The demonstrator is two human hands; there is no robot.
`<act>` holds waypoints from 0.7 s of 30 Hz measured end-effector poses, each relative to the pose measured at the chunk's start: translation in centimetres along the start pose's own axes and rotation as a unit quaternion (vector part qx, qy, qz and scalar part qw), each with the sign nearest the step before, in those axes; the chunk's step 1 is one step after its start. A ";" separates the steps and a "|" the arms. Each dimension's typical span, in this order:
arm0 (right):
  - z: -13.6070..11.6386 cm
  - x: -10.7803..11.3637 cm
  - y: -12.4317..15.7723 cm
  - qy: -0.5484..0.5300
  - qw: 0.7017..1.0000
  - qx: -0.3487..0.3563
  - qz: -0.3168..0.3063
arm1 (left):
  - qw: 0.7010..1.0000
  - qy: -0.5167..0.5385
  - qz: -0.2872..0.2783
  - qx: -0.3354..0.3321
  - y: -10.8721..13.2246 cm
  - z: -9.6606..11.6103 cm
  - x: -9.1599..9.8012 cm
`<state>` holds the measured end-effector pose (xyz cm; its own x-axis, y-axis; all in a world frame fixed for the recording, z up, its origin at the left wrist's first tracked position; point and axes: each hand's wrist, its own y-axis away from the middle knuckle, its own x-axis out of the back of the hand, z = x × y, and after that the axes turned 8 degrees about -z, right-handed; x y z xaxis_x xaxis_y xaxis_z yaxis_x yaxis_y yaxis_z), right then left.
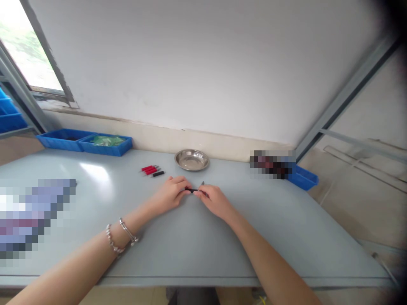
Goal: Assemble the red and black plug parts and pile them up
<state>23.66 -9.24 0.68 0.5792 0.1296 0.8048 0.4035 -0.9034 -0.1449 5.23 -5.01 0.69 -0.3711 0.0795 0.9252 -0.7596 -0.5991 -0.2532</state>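
Over the middle of the table, my left hand (pixel 174 192) and my right hand (pixel 215 200) pinch the two ends of a thin black rod-shaped piece (pixel 192 190). Its middle shows between my fingertips, and the rest is hidden by them. A small metal tip (pixel 202 183) pokes up behind my right fingers; whether it belongs to the black piece I cannot tell. To the left, beyond my left hand, lie several red cylinders (pixel 149 170) with thin metal ends and a similar black cylinder (pixel 158 173). A round steel dish (pixel 191 161) stands just behind my hands.
Two blue bins stand at the back left, the nearer one (pixel 121 148) holding a green plastic bag (pixel 108 140). Another blue bin (pixel 303 177) is at the right edge, beside a blurred-out item. A pixelated flat object (pixel 32 212) lies at left. Metal posts flank the grey table (pixel 190 254).
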 end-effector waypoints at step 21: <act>0.0 0.1 0.1 -0.008 1.000 -0.015 0.027 | 1.000 -0.009 -0.005 0.003 0.1 -0.2 -0.1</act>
<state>23.78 -9.37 0.78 0.6101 0.0869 0.7876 0.3508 -0.9209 -0.1701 5.07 -4.90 0.56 -0.3539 0.0709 0.9326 -0.7598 -0.6033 -0.2424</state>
